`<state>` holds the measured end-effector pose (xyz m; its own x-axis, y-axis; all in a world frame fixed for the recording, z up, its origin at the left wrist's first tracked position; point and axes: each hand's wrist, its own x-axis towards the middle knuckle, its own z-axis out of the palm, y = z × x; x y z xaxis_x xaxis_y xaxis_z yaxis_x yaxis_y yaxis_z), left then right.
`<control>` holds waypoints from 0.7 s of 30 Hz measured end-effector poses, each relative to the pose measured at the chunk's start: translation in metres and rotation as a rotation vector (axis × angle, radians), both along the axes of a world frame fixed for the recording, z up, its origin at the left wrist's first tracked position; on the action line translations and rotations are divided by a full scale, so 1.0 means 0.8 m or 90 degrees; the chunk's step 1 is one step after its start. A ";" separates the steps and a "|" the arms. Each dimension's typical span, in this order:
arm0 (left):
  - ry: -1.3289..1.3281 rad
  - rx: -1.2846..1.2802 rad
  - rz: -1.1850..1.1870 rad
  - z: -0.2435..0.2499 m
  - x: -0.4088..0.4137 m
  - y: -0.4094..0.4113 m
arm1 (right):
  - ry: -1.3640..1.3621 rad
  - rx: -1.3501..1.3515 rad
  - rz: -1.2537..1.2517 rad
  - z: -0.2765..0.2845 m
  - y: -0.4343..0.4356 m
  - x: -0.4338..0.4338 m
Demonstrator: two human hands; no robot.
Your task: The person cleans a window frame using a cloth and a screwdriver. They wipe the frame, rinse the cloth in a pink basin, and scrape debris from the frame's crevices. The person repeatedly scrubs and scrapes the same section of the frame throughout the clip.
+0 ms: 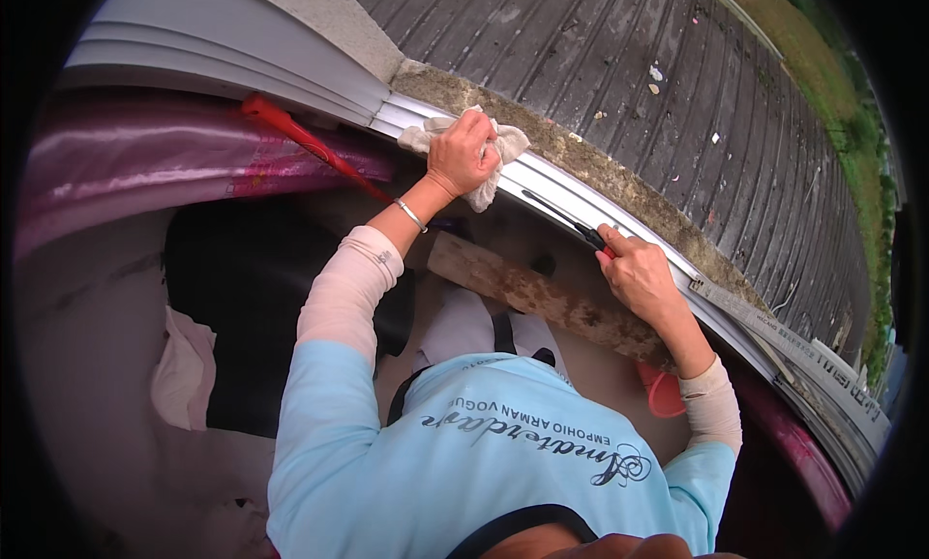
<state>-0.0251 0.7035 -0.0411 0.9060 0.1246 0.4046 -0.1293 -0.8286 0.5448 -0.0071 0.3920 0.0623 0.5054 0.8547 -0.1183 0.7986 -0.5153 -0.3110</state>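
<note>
My left hand (464, 154) grips a crumpled, off-white cloth (514, 142) and presses it onto the white window track (541, 174). Farther right, my right hand (640, 268) is closed around the red and black handle of a screwdriver (559, 212). Its dark shaft points left along the inner edge of the track, towards the cloth; whether its tip touches the frame I cannot tell. Behind my left wrist, a long red-handled tool (312, 144) leans up against the sill; its lower end is hidden.
Beyond the track runs a rough concrete ledge (580, 156), then a ribbed roof (624, 65) with scattered debris. A stained wooden board (537, 290) lies below my arms. Pink plastic wrap (145, 145) covers something at left. A red plastic object (664, 393) is under my right forearm.
</note>
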 end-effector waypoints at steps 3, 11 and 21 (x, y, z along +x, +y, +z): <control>-0.022 -0.016 0.005 -0.001 -0.001 0.003 | 0.067 0.102 0.014 0.025 0.013 0.012; -0.085 -0.885 0.016 0.059 -0.080 0.050 | 0.062 0.122 -0.091 0.034 0.015 0.028; -0.133 -1.247 0.010 0.084 -0.213 0.051 | -0.010 0.050 -0.005 0.023 0.049 0.022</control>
